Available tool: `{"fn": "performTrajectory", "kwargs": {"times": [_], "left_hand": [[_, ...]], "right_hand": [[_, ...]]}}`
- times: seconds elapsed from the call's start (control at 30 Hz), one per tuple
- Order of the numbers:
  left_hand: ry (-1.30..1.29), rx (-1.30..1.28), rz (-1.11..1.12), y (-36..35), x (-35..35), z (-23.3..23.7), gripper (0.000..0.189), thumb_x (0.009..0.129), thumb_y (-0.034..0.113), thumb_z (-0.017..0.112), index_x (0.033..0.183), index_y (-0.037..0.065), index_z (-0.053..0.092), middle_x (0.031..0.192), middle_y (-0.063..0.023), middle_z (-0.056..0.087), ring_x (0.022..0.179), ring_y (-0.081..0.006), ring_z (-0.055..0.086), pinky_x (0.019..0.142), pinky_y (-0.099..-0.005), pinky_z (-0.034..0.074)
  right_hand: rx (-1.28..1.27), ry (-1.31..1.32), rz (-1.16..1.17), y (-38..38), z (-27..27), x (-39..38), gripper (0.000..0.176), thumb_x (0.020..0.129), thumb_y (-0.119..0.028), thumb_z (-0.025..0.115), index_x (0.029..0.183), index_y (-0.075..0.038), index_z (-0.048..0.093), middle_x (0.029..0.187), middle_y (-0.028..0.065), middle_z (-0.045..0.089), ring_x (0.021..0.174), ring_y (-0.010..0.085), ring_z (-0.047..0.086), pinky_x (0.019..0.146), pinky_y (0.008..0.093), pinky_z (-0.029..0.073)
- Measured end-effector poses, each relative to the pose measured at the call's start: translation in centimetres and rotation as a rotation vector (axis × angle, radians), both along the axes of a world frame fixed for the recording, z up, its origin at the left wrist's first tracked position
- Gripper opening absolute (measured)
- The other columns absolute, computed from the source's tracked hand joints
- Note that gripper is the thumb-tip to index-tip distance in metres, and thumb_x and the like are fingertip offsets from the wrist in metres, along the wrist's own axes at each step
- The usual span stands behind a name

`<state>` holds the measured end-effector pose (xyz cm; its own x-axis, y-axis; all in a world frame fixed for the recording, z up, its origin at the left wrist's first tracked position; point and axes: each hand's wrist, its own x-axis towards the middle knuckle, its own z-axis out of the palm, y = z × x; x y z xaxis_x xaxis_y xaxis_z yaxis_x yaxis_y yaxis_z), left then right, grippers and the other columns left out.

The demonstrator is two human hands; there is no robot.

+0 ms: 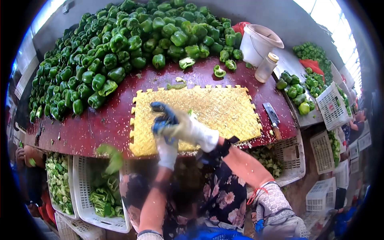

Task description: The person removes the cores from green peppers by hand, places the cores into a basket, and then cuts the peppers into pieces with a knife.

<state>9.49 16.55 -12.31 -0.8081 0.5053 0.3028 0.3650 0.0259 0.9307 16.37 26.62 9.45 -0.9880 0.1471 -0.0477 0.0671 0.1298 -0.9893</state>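
My right hand (186,127), in a white glove with blue fingers, reaches leftward over the yellow foam mat (232,116). Its blue fingers are apart and appear to hold nothing. My left hand (166,148), gloved alike, is at the mat's front edge; the right hand covers part of it and its fingers are blurred. A motion-smeared green pepper piece (112,158) is in the air left of my hands, above a white crate (82,180) with cut green peppers (104,202) inside. A small green bit (191,113) shows just behind my right hand.
Green bell peppers (120,44) are heaped on the red table (96,128). A knife (272,118) lies right of the mat, near a jar (267,68) and white bucket (260,42). Crates of pepper scraps (60,180) stand below the table; more crates (332,106) are at right.
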Motion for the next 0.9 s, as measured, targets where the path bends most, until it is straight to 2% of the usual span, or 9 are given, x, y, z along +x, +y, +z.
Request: {"fn": "performTrajectory", "kwargs": {"times": [0.07, 0.17, 0.2, 0.27, 0.43, 0.6, 0.77, 0.83, 0.9], "left_hand": [[0.368, -0.275, 0.100, 0.3, 1.3, 6.8, 0.056, 0.090, 0.020, 0.063, 0.140, 0.009, 0.041, 0.138, -0.0171, 0.045, 0.129, -0.0309, 0.044, 0.111, -0.0447, 0.038], [0.447, -0.356, 0.126, 0.7, 1.9, 5.9, 0.056, 0.087, 0.021, 0.065, 0.138, 0.009, 0.046, 0.136, -0.0146, 0.051, 0.125, -0.0346, 0.046, 0.110, -0.0464, 0.034], [0.424, -0.323, 0.111, 0.8, 2.0, 6.2, 0.055, 0.087, 0.021, 0.064, 0.138, 0.008, 0.046, 0.135, -0.0147, 0.052, 0.123, -0.0354, 0.047, 0.109, -0.0463, 0.034], [0.460, -0.402, 0.151, 0.8, 2.4, 6.3, 0.055, 0.087, 0.021, 0.063, 0.138, 0.007, 0.046, 0.133, -0.0138, 0.054, 0.120, -0.0359, 0.048, 0.106, -0.0468, 0.035], [0.444, -0.427, 0.092, 1.0, 1.8, 5.8, 0.057, 0.087, 0.024, 0.064, 0.137, 0.006, 0.046, 0.135, -0.0130, 0.054, 0.120, -0.0349, 0.048, 0.105, -0.0469, 0.035], [0.442, -0.440, 0.075, 1.1, 1.6, 6.0, 0.057, 0.086, 0.024, 0.065, 0.137, 0.006, 0.046, 0.134, -0.0126, 0.054, 0.119, -0.0351, 0.049, 0.105, -0.0464, 0.035], [0.454, -0.423, 0.097, 1.0, 1.8, 5.9, 0.055, 0.088, 0.023, 0.064, 0.137, 0.006, 0.046, 0.134, -0.0129, 0.054, 0.118, -0.0364, 0.049, 0.105, -0.0486, 0.035], [0.437, -0.413, 0.096, 0.8, 1.9, 6.0, 0.055, 0.088, 0.023, 0.064, 0.137, 0.006, 0.046, 0.133, -0.0131, 0.054, 0.118, -0.0365, 0.049, 0.104, -0.0483, 0.036], [0.450, -0.400, 0.116, 0.8, 2.0, 5.9, 0.056, 0.087, 0.023, 0.064, 0.137, 0.006, 0.046, 0.132, -0.0139, 0.054, 0.117, -0.0365, 0.049, 0.102, -0.0478, 0.038]], "right_hand": [[0.181, -0.070, -0.231, 4.4, -0.6, -2.4, 0.078, 0.089, -0.034, 0.067, 0.151, -0.009, 0.025, 0.143, 0.0178, 0.047, 0.126, 0.0301, 0.052, 0.109, 0.0402, 0.042], [0.417, -0.294, -0.488, 12.1, -3.1, -5.3, 0.074, 0.096, -0.032, 0.056, 0.153, -0.010, 0.016, 0.159, 0.0157, 0.014, 0.142, 0.0332, 0.029, 0.116, 0.0367, 0.033], [0.391, -0.448, -0.543, 13.9, -2.9, -6.2, 0.071, 0.096, -0.032, 0.055, 0.153, -0.009, 0.019, 0.157, 0.0167, 0.021, 0.141, 0.0337, 0.031, 0.118, 0.0371, 0.028], [0.999, -0.397, -0.599, 18.5, -6.2, -8.9, 0.061, 0.092, -0.029, 0.057, 0.146, -0.010, 0.037, 0.147, 0.0174, 0.041, 0.134, 0.0319, 0.044, 0.107, 0.0412, 0.044], [1.240, -0.399, -0.435, 26.7, -11.4, -14.1, 0.037, 0.085, -0.026, 0.063, 0.117, -0.009, 0.060, 0.129, 0.0194, 0.056, 0.110, 0.0367, 0.060, 0.093, 0.0482, 0.049], [1.345, -0.345, -0.424, 28.0, -13.2, -15.2, 0.031, 0.086, -0.015, 0.052, 0.115, -0.009, 0.060, 0.115, 0.0195, 0.064, 0.105, 0.0363, 0.063, 0.090, 0.0490, 0.049], [1.056, -0.362, -0.312, 24.6, -10.1, -11.3, 0.049, 0.088, -0.026, 0.058, 0.131, -0.002, 0.052, 0.116, 0.0280, 0.061, 0.108, 0.0400, 0.060, 0.092, 0.0456, 0.049], [0.817, -0.436, -0.222, 19.3, -5.7, -8.0, 0.048, 0.092, -0.023, 0.055, 0.136, -0.005, 0.049, 0.112, 0.0242, 0.063, 0.099, 0.0311, 0.065, 0.088, 0.0415, 0.053], [0.865, -0.278, -0.043, 18.4, -7.9, -6.7, 0.038, 0.094, -0.023, 0.056, 0.130, -0.012, 0.057, 0.113, 0.0187, 0.065, 0.094, 0.0256, 0.066, 0.082, 0.0382, 0.055]]}}
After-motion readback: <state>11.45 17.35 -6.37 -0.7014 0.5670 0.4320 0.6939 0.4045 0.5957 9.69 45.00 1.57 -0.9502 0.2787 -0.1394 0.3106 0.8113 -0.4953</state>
